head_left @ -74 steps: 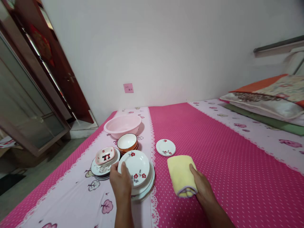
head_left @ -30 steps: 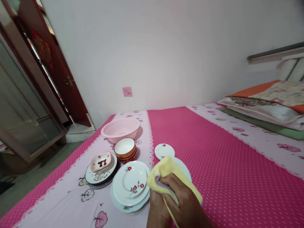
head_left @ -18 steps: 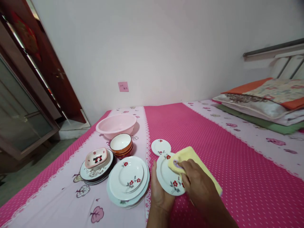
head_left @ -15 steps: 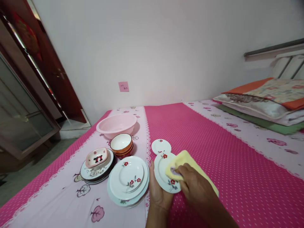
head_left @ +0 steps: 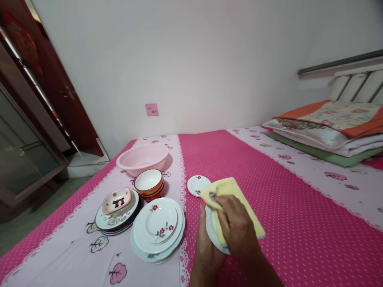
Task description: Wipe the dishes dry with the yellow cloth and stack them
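Observation:
Near the bottom centre, my left hand (head_left: pixel 207 247) holds a small white plate (head_left: pixel 212 229) from its left side and underneath. Over the plate's face, my right hand (head_left: pixel 237 221) grips a yellow cloth (head_left: pixel 233 187) and presses it there. Most of the plate is hidden by cloth and fingers. Just beyond, another small white plate (head_left: pixel 197 184) with red flowers lies on the bedspread. Left of my hands stands a stack of white flowered plates (head_left: pixel 155 223), largest at the bottom.
Farther left, a pink-rimmed dish (head_left: pixel 117 199) sits on dark-edged plates (head_left: pixel 131 209). Behind are stacked orange bowls (head_left: pixel 149 183) and a pink basin (head_left: pixel 143 157). Folded bedding (head_left: pixel 335 127) lies at the right. A wall (head_left: pixel 209 67) with a pink note (head_left: pixel 151 109) borders the bed.
My right hand has swept the cloth up and across the plate, now covering much of it. The held plate has moved slightly and tilted. The view has shifted a little.

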